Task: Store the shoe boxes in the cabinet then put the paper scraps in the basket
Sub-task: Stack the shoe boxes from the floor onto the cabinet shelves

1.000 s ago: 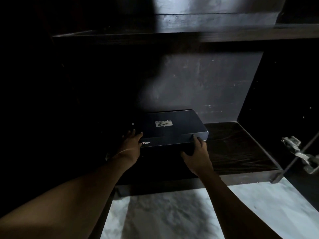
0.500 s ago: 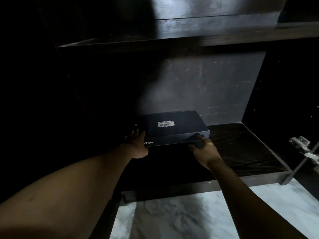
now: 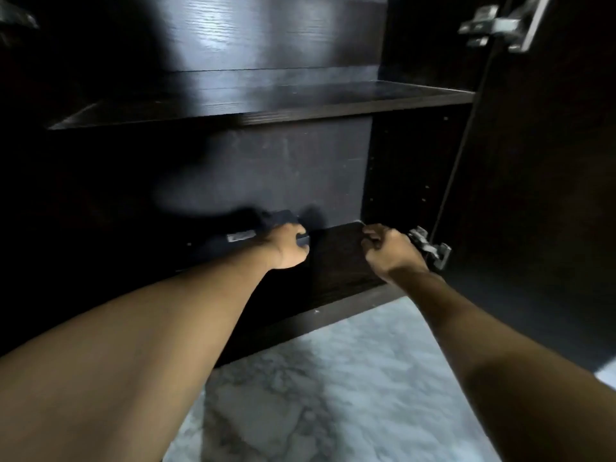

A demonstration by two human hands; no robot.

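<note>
We look for lettering and nothing reads. The pale label on the dark flat cardboard shoe box is just a blurred smear, with no word or number legible.

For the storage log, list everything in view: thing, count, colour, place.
cabinet: one, dark brown, fills the view, door open at right.
upper shelf: one, dark brown, across the cabinet.
bottom shelf: one, dark brown, under the box.
shoe box: one, dark with a white label, on the bottom shelf, left of centre.
hinges: two plainly seen, silver, right side, one high, one low.
floor: grey-white marbled, below the cabinet.
left grip: grips the shoe box's near right corner.
right grip: fingers curled, holds nothing, beside the low hinge.
</note>
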